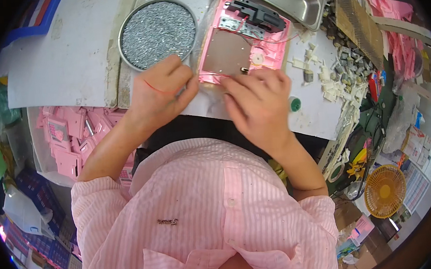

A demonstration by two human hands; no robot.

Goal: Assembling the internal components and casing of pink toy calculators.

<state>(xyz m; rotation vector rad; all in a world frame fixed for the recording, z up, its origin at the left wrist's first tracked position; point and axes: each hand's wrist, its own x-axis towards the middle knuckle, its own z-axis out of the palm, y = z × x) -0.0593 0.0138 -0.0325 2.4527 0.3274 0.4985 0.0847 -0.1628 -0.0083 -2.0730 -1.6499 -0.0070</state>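
Both of my hands are pinching the near edge of the pink case (241,44), left hand (159,93) and right hand (256,103) curled. Its open inside is showing a brown board (227,55) and black part (259,14); my fingertips are hiding whatever they're gripping.

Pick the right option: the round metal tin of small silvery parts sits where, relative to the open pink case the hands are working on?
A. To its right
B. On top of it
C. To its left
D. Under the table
C. The round tin lies on the table left of the open pink case, just above the left hand; the right hand rests at the case's lower edge.
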